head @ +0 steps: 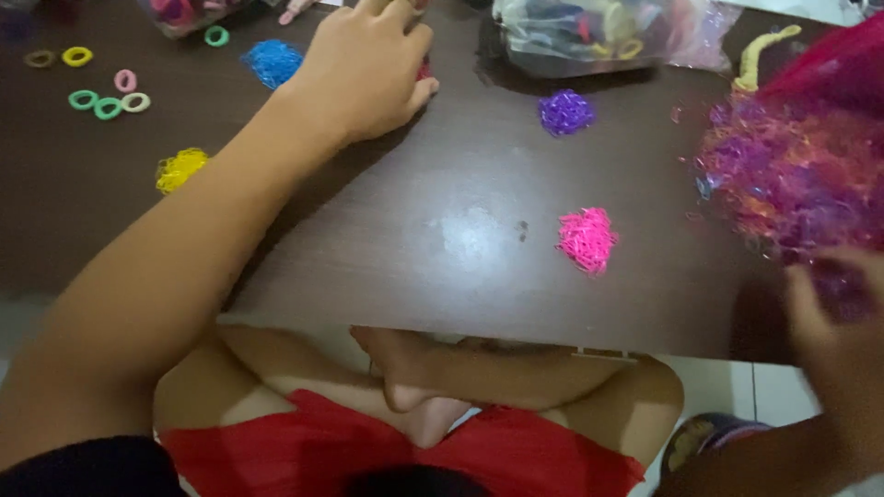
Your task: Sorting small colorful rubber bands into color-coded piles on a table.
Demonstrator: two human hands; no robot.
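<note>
My left hand (368, 64) reaches far across the dark brown table (414, 276) and lies palm down over a small red clump (424, 70) of tiny elastic bands. Its fingertips run out of the frame's top edge. At the right edge my right hand (833, 317), blurred, curls its fingers around the underside of a big mixed heap of purple, orange and pink bands (792, 175), which looks raised towards the camera. Sorted clumps lie on the table: blue (272, 62), yellow (180, 169), purple (565, 112) and pink (587, 239).
Several small fabric hair loops (108, 109) in green, yellow and pink are scattered at the far left. A clear plastic bag of hair ties (580, 32) sits at the back, another bag (184, 11) at the back left. My crossed legs (414, 387) are under the table's near edge.
</note>
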